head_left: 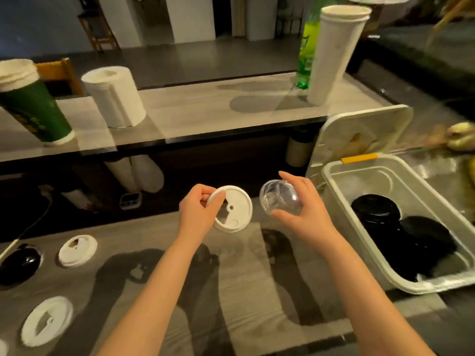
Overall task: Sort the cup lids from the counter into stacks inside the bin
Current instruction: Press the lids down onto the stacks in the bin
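My left hand [199, 211] pinches the rim of a white flat cup lid [234, 209], held above the counter. Just to its right, my right hand [305, 204] grips a clear domed lid [279, 197] between thumb and fingers. The white bin [359, 242] stands on the right with its cover tipped up behind it. Inside the bin lie black lids [375, 209], one stack at the back and more black lids [426, 240] toward the front. On the counter at the left lie two white lids [78, 250] [47, 321] and a black lid [19, 264].
On the raised shelf behind stand a green cup stack [33, 106], a paper towel roll [113, 96], a green bottle [307, 47] and a tall white cup stack [334, 55]. A small timer [131, 200] and a cable lie on the dark lower ledge.
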A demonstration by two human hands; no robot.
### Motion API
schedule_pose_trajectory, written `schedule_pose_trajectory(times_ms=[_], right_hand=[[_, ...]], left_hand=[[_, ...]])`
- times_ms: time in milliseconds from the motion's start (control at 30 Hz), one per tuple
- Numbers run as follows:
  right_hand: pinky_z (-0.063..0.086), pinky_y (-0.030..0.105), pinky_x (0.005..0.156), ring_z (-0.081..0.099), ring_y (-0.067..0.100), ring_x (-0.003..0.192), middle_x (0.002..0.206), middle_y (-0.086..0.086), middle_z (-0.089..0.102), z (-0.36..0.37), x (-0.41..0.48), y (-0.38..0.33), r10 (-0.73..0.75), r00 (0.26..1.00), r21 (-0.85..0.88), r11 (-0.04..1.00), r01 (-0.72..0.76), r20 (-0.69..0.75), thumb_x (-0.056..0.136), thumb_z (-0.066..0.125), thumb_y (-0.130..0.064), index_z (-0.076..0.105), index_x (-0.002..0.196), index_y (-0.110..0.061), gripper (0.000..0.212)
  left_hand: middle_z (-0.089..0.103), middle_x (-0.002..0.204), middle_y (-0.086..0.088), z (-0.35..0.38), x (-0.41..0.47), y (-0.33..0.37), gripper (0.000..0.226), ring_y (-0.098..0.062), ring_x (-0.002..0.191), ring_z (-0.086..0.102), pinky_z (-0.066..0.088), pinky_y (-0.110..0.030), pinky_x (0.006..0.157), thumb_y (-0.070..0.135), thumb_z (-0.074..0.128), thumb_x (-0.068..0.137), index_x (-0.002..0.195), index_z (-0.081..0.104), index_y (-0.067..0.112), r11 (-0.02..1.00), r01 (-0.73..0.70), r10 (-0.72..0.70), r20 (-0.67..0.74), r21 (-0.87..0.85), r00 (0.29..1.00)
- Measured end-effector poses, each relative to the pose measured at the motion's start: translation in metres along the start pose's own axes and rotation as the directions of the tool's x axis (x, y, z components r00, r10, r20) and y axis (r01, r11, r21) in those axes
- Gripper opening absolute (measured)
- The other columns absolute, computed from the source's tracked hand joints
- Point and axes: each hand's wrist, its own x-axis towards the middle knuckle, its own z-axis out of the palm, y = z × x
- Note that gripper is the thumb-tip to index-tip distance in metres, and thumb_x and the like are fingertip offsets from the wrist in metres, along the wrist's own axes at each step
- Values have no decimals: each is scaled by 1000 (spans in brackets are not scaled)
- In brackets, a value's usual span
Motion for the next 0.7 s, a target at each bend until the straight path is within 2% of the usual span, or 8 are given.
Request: schedule_pose_trajectory(times_ms=[200, 333, 467, 567, 700], right_hand=[[34, 20, 93, 37, 4, 122, 129, -19, 39, -81, -10, 41, 64, 992, 13, 998, -63, -107, 77, 74, -20, 36, 134, -33, 69], [34, 6, 85, 38, 4, 118, 128, -12, 38, -130, 1, 66, 77, 988, -32, 996, -82, -137, 78, 72, -16, 39, 134, -26, 65], [38, 28, 92, 43, 18, 124, 136, 0, 42, -163, 42, 89, 173, 974, -216, 955, -201, -144, 76, 70, -18, 39, 137, -19, 69], [46, 34, 85, 51, 23, 115, 133, 5, 48, -171, 75, 100, 271, 960, -362, 890, -276, -67, 75, 71, -22, 39, 136, -15, 69], [47, 32, 77, 55, 26, 103, 121, 9, 55, -164, 101, 113, 419, 888, -566, 786, -250, 190, 72, 77, -25, 42, 131, -13, 69]], left_hand=[[62, 78, 3, 81, -5, 31, 9, -8, 70, 55, 43, -17, 60, 24, 65, 86, 81, 59, 21, 999, -40, 39, 40, 12, 998], [61, 78, 3, 124, -9, 50, 10, -8, 71, 54, 43, -17, 62, 23, 64, 86, 85, 61, 14, 999, -51, 50, 25, 18, 998], [61, 80, 4, 149, -5, 68, 12, -7, 74, 55, 40, -15, 62, 24, 62, 88, 88, 60, 13, 1000, -24, 24, 12, 18, 1000], [58, 81, 6, 157, -2, 77, 10, -6, 73, 53, 38, -13, 61, 23, 61, 88, 89, 59, 13, 999, -2, 2, 1, 34, 1000], [59, 82, 6, 159, 1, 79, 8, -7, 75, 54, 38, -13, 61, 22, 61, 89, 88, 59, 14, 999, 20, -19, -15, 39, 1000]])
